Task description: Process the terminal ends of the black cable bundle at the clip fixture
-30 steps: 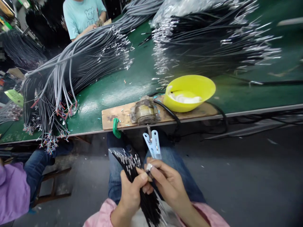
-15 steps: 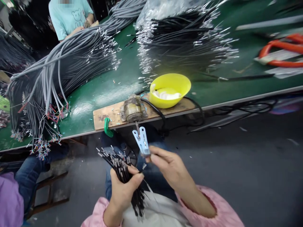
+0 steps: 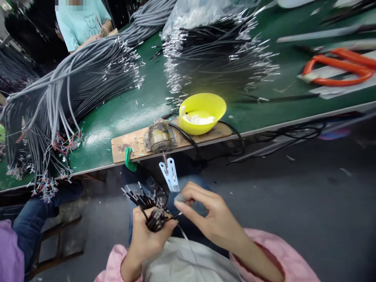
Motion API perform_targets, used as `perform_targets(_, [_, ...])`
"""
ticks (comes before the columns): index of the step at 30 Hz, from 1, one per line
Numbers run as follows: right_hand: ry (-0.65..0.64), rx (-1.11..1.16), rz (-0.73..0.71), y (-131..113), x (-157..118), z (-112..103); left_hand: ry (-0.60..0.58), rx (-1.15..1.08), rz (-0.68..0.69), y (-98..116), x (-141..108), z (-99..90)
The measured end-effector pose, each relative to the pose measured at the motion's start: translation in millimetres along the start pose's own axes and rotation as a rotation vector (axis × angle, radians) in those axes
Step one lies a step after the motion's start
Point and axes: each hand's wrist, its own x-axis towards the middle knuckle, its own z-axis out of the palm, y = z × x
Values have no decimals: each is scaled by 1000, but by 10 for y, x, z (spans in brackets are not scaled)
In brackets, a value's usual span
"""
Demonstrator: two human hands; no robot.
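A bundle of short black wires with bare silvery ends point(image 3: 155, 213) is gripped in my left hand point(image 3: 151, 235); one wire sticks out toward the right, past the thumb. My right hand point(image 3: 202, 207) is just right of that wire's tip, thumb and index finger bent toward each other around a small greyish piece that is hard to make out. Above the hands, a light blue clothespin point(image 3: 170, 176) hangs on the shaft of a small motor point(image 3: 160, 137). The motor sits on a wooden board point(image 3: 126, 143) at the table edge.
A yellow bowl point(image 3: 202, 113) with white material stands on the board, beside a green clamp point(image 3: 129, 160). Piles of black wires point(image 3: 217, 51) and grey cables point(image 3: 96, 66) cover the green table point(image 3: 152, 94). Orange-handled scissors point(image 3: 337, 66) lie right. A person in light blue point(image 3: 84, 23) sits across.
My right hand has come off the clothespin and moved down nearer the wire tip. The bundle in my left hand has tilted, its ends pointing more toward the camera. The view has shifted slightly.
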Motion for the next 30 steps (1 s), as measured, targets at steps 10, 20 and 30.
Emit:
perform_targets(10, [264, 171, 201, 83, -265, 157, 120, 27, 107, -74, -19, 160])
perform_targets(20, [294, 41, 110, -66, -298, 219, 128, -79, 54, -96, -40, 158])
perform_targets(30, [233, 261, 288, -18, -235, 229, 9, -253, -94, -252, 26, 58])
